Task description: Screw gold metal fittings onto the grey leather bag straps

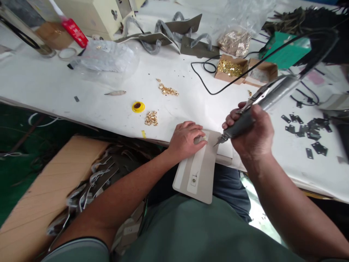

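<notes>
Fingers bent and thumb apart, the left hand [187, 140] lies over a beige panel [205, 171], apparently to steady it, any pinch unclear, while the right hand [257, 134] wraps a power screwdriver [275, 95], tip angled toward the left.

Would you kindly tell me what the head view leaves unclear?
Head view:
Beige panel: partly covered by the left hand.
Powered screwdriver: the right hand hides part of it; the tip is too small to confirm panel contact.
Left plastic bag: contents clouded by wrinkles.
Lower-left cardboard: cut by the image edge.
</notes>
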The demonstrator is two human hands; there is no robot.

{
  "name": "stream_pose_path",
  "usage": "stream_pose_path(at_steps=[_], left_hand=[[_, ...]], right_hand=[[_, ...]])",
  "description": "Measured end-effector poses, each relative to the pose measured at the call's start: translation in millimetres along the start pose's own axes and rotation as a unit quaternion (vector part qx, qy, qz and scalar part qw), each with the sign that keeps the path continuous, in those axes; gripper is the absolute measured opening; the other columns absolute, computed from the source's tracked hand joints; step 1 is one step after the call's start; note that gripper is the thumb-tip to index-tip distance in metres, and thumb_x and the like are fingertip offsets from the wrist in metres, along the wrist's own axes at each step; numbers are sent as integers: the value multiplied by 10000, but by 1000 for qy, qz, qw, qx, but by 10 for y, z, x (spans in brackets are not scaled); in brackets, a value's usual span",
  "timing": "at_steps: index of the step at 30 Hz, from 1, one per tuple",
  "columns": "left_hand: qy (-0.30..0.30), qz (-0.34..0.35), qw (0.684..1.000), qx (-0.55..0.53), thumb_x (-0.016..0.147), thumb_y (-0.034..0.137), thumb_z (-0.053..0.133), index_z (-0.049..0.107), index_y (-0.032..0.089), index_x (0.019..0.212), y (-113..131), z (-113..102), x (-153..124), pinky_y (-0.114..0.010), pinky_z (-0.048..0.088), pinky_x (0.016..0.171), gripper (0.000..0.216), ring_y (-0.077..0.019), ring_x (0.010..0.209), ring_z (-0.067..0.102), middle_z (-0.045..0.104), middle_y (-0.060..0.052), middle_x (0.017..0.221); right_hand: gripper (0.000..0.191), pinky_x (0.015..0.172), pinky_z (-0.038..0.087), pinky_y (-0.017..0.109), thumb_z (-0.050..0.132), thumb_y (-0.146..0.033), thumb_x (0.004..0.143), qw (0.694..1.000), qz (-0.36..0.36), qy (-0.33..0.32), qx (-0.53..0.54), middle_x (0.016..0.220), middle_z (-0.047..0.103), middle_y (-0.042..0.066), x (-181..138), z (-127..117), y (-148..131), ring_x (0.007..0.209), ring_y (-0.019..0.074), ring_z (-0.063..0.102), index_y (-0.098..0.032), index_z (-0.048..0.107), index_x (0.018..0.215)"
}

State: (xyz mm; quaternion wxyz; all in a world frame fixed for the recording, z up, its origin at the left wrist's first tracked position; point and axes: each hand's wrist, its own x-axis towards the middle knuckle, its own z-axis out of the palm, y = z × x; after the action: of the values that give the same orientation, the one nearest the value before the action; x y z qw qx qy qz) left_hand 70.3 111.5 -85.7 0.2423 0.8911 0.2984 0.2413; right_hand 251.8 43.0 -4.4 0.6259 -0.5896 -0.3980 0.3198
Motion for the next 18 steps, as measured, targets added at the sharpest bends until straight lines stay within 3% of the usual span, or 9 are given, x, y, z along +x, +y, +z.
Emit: stream_pose_path(at_steps=[4,8,18], left_hand=[[-8,-5,1000,4,876,379,781,784,282,1027,6,-12,0,-479,427,1108,179,-284,1313,561,750,-6,1311],[-17,-5,1000,7,889,410,766,779,280,1041,9,-25,2,-481,426,1109,200,-287,1321,558,744,-9,1320],[-10,-1,1000,9,874,414,783,768,278,1030,-8,-12,-1,-484,428,1089,207,-289,1312,562,742,1,1316]], right_hand=[[467,500,505,324,675,-680,867,997,-50,58,-4,639,473,-24,3,310,109,541,172,545,-268,479,766],[427,477,494,312,769,-586,851,994,-87,63,17,603,531,-22,-23,392,192,503,160,557,-258,527,724],[551,448,519,334,710,-730,827,995,-54,56,-64,577,553,1,-68,401,225,498,182,585,-261,487,644]])
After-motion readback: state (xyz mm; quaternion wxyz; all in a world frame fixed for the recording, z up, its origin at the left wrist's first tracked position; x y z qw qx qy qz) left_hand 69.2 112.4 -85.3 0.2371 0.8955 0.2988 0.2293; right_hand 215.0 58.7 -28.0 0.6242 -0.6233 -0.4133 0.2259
